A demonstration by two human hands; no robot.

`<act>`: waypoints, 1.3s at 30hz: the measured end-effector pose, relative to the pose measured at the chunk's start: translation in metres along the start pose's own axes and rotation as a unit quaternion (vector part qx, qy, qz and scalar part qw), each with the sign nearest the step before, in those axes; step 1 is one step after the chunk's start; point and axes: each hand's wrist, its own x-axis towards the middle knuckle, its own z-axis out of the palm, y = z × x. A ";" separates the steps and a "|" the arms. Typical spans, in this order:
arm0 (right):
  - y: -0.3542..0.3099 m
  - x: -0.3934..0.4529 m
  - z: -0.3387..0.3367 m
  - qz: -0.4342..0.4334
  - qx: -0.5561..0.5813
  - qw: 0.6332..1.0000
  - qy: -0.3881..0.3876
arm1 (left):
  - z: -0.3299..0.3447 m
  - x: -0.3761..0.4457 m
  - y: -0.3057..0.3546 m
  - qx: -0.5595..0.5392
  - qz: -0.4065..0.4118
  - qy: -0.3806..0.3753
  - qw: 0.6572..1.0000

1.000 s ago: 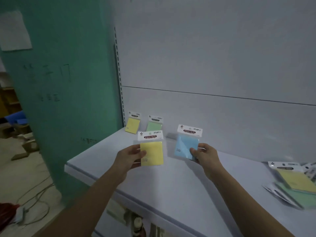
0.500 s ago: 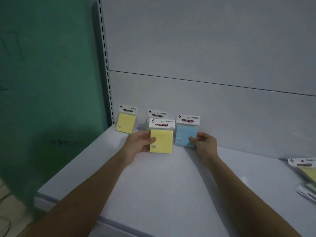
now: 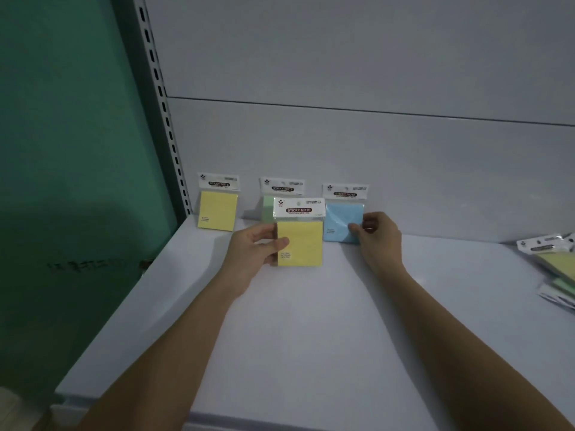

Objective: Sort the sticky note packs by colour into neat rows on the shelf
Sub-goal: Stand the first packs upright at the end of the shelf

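Observation:
My left hand (image 3: 253,248) grips a yellow sticky note pack (image 3: 300,241) by its left edge, upright over the white shelf (image 3: 311,337). My right hand (image 3: 378,236) pinches the right edge of a blue pack (image 3: 340,223), which stands against the back panel. Behind the held yellow pack a green pack (image 3: 269,200) leans on the panel, mostly hidden. Another yellow pack (image 3: 217,208) leans on the panel at the far left corner.
A loose heap of yellow and green packs (image 3: 557,269) lies at the shelf's right edge. A perforated upright (image 3: 161,104) and a green wall (image 3: 62,150) bound the shelf on the left. The grey back panel (image 3: 373,135) rises behind.
Both hands moved forward toward the back panel. The blue pack went from held in the air to standing against the panel; the yellow pack moved in front of the green one.

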 end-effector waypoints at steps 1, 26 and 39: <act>0.000 0.000 0.000 0.001 0.000 1.000 -0.004 | 0.000 0.000 0.000 0.008 0.000 -0.002 1.000; -0.093 -0.101 0.091 -0.267 -0.213 0.885 -0.317 | -0.130 0.024 0.031 0.046 -0.034 0.131 0.990; -0.079 -0.117 0.124 -0.302 -0.261 0.881 -0.255 | -0.141 0.060 0.018 0.153 0.043 0.153 0.975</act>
